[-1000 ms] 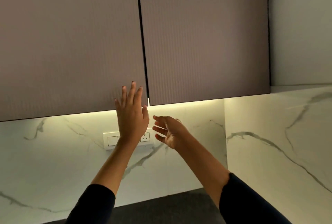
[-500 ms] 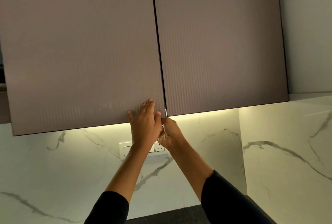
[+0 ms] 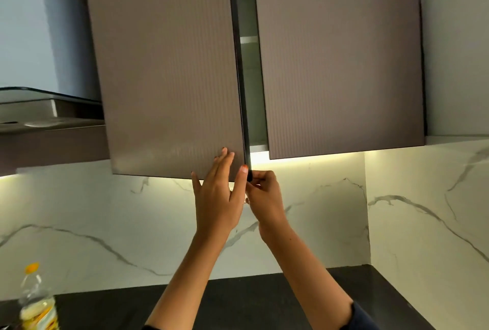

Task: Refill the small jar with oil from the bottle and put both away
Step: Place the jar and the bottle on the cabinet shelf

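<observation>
Yellow-capped oil bottle parked on the dark counter at far left, no small jar anywhere I can see.

I'd say we're opening the left cabinet door to fetch or stash stuff: right hand is curled tight around its bottom corner edge, left hand lies flat, fingers straight and together against the front, gripping nothing.

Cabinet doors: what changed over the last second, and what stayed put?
The left cabinet door has swung open a little, showing a shelf in the gap. The right hand, apart from the door a second ago, now pinches its lower corner edge; the left hand stays flat on the door face. The right door stays closed. The oil bottle on the counter has only now come into view.
</observation>
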